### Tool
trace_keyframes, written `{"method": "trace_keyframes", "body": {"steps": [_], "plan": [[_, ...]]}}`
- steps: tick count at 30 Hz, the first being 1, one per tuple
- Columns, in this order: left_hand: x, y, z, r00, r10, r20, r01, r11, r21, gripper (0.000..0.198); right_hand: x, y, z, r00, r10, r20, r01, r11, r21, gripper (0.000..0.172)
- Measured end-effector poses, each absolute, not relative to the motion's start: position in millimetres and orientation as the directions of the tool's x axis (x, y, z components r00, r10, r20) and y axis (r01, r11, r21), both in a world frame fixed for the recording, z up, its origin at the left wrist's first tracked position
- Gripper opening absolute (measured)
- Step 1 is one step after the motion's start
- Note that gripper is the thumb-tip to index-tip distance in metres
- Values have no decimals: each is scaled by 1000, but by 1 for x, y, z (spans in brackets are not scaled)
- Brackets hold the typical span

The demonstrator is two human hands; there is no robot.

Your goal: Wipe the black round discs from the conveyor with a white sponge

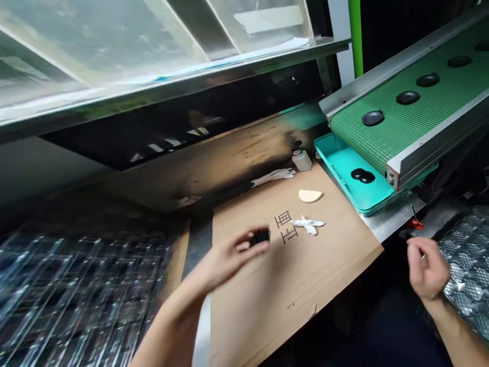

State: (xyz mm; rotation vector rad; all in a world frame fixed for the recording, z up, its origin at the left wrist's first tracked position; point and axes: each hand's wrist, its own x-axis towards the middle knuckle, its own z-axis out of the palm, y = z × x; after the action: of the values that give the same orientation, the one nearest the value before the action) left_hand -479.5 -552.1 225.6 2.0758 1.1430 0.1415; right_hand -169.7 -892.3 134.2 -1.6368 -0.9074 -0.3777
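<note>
Above the cardboard sheet (244, 326), my left hand (225, 260) is curled around a small stack of black ridged parts (260, 236). Off to the right, beyond the sheet's edge, my right hand (430, 267) is closed in a pinch; a thin bit seems to show between its fingers, too small to name. Just past its fingertips is a small red object (417, 224) with a thin dark stem. On the cardboard lie a crumpled white glove (310, 224) and a cream half-round piece (310, 195).
A green conveyor belt (431, 109) carries several black round parts (373, 118). Below its end sits a teal tray (342, 186) with black parts (362, 176). A bottle (301, 160) and another white glove (275, 176) lie behind. Clear plastic trays (76, 290) stand left, (468, 272) more right.
</note>
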Motion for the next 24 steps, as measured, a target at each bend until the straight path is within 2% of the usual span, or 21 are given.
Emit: {"method": "trace_keyframes", "body": {"steps": [1,3,4,5,6,8,10,12,15,17,18,20,22,24], "plan": [[-485,-598,222,693,674,-256,596,-336,729,63,-148,-907,108,789,253,560,610,-210,-764,25],[-491,-691,195,864,394,-312,443,-303,844,52,-107,-918,57,904,234,357,423,-385,-820,58],[-490,-733,173,885,307,-350,431,-255,865,52,-90,-916,36,915,291,279,380,-389,-839,69],[-487,-770,147,883,256,-394,450,-217,866,55,-75,-910,18,908,362,210,342,-352,-871,72],[-481,-801,119,858,259,-444,495,-183,850,58,-64,-902,5,886,438,152,298,-286,-911,70],[-469,-842,68,785,245,-569,612,-162,774,63,-47,-882,-10,867,490,88,188,-158,-969,66],[-459,-861,32,735,202,-647,678,-201,707,66,-39,-866,-12,894,443,71,128,-100,-987,62],[-455,-866,15,716,161,-679,695,-245,676,69,-41,-862,-3,929,346,128,157,-58,-986,59],[-457,-860,9,725,150,-672,686,-247,685,72,-63,-882,29,951,190,243,227,104,-968,57],[-459,-852,7,742,190,-643,669,-146,729,67,-94,-914,59,944,163,285,249,212,-945,56],[-459,-848,5,744,234,-626,649,-31,760,63,-112,-933,75,914,226,336,287,224,-932,52],[-458,-837,-5,705,348,-617,515,347,784,58,-151,-973,99,788,479,386,356,157,-921,37],[-454,-823,-20,598,436,-673,185,741,645,57,-188,-1008,109,536,800,270,398,43,-916,28],[-446,-810,-34,474,456,-753,-97,877,470,49,-221,-1029,104,323,945,48,475,-118,-872,30]]}}
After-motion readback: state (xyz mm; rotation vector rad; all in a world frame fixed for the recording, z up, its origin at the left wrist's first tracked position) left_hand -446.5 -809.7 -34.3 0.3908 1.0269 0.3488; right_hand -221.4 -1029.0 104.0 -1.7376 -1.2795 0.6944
